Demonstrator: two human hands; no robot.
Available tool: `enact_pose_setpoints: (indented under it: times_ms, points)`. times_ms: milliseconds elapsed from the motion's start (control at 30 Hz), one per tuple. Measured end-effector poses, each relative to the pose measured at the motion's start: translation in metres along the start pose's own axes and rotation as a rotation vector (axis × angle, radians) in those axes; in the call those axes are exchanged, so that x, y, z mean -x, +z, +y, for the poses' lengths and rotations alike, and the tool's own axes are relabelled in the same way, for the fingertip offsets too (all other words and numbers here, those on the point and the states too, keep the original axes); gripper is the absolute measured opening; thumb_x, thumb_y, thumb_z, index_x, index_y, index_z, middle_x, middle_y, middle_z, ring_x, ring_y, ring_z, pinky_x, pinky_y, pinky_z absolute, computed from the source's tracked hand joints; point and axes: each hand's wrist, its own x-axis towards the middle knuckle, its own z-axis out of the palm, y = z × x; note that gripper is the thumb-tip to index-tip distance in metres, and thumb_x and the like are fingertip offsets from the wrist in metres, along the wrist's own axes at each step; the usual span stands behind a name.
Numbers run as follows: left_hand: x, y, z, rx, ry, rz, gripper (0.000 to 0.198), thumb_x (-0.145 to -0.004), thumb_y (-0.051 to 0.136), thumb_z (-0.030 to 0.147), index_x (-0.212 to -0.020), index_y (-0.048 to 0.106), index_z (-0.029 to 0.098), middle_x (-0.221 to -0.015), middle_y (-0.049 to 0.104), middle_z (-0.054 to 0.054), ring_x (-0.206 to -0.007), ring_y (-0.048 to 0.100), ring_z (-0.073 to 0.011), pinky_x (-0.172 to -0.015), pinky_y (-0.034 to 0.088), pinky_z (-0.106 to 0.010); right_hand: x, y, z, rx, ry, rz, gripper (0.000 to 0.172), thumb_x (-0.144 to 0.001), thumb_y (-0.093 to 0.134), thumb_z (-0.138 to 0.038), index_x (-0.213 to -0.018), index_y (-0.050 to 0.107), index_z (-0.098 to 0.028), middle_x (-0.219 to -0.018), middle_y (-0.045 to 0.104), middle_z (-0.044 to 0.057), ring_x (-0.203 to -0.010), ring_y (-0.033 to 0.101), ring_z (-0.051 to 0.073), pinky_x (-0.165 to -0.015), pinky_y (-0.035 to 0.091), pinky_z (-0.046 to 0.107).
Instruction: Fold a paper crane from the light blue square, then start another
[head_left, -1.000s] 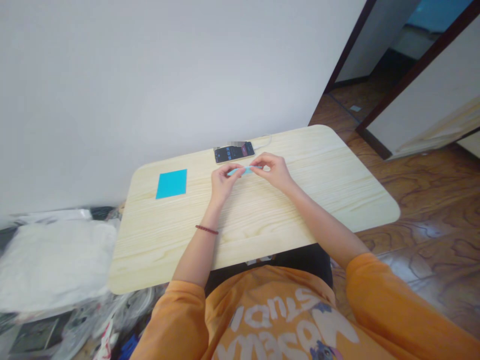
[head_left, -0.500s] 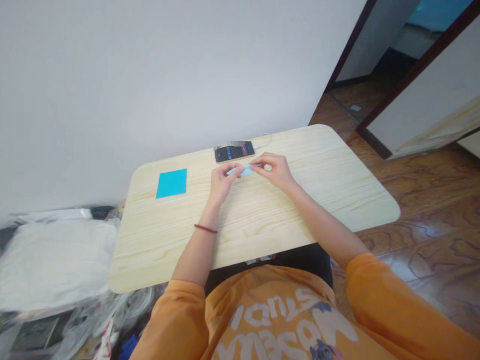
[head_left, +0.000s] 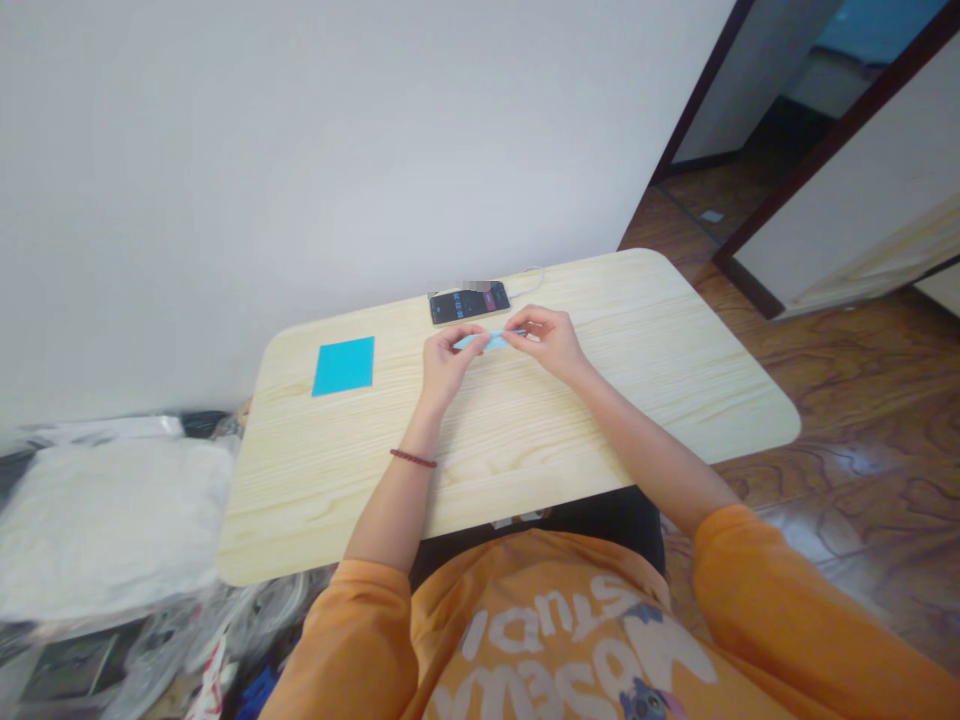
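Note:
My left hand (head_left: 450, 362) and my right hand (head_left: 546, 342) hover close together over a pale pine desk (head_left: 525, 430). Between their fingertips, both hands pinch a narrow folded strip of light blue paper (head_left: 491, 341). Its middle is partly hidden by my fingers. A flat square of cyan paper (head_left: 343, 366) lies on the desk to the left of my left hand. A black smartphone (head_left: 469, 304) lies just beyond my hands, near the desk's far edge, and its screen is lit.
A white cable (head_left: 531, 285) runs from the phone along the far edge. The desk's far side meets a white wall (head_left: 300, 170). White bags and plastic clutter (head_left: 112, 530) sit on the floor at left. Wood flooring (head_left: 847, 400) and door frames lie at right.
My hands stay in almost the same place, still pinching the blue strip. The strip looks slightly flatter and narrower, and the other objects have not moved.

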Motion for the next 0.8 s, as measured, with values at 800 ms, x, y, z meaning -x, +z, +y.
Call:
enact_pose_setpoints:
  times_ms: [800]
  points:
    - [0.0015,0.0025,-0.0011,-0.040,0.065,-0.018,0.020,-0.069,0.070,0.036,-0.073,0.067,0.016,-0.076,0.067,-0.003,-0.071,0.060,-0.0137,-0.066,0.046,-0.025,-0.0010,0.0006,-0.0010,-0.164,0.144,0.013,0.020,-0.063,0.074,-0.033,-0.066,0.062,-0.017,-0.068,0.059,0.000,-0.068,0.055,0.013,-0.066,0.047,0.029]
